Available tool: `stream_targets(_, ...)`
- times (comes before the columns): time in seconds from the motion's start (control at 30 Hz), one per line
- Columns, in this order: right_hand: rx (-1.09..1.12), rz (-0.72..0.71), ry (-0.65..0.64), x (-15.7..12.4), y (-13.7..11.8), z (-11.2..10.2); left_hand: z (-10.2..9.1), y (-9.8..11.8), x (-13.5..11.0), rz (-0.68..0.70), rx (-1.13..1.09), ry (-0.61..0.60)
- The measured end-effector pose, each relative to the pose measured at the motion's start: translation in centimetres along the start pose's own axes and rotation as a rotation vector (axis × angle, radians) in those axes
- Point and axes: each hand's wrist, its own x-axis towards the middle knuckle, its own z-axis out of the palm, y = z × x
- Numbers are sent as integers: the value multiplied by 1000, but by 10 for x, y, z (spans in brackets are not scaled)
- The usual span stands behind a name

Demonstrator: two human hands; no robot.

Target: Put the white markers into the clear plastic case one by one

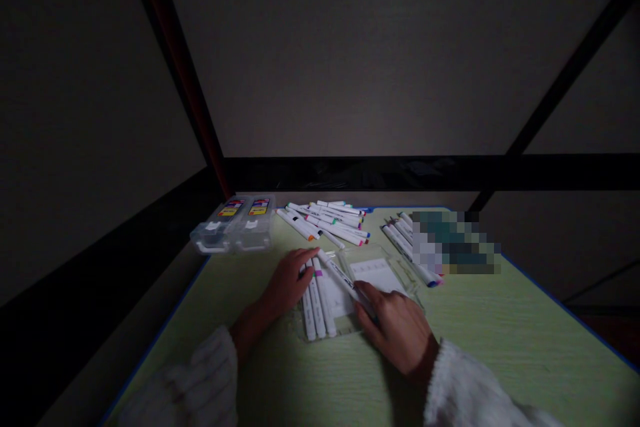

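Taking the clear tray on the bench as dial centre, I record the following. At least three markers lie side by side in its nine o'clock part; the rest shows bare card, so I judge it only partly filled. The right hand grips another marker, slanting over the tray. The left hand rests at the markers' upper ends; its grip I cannot determine. Outstanding outside the tray: a loose pile at eleven to twelve, a second bunch at two. Two clear cases stand at ten.
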Motion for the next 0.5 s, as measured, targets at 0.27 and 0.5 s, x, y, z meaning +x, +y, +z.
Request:
stream_targets(0.27, -99, -13, 5, 0, 0, 1, 1, -1, -1, -38, -2, 6)
stream_targets(0.5, -101, -29, 18, 1, -1, 2, 1, -1, -2, -30, -15, 15)
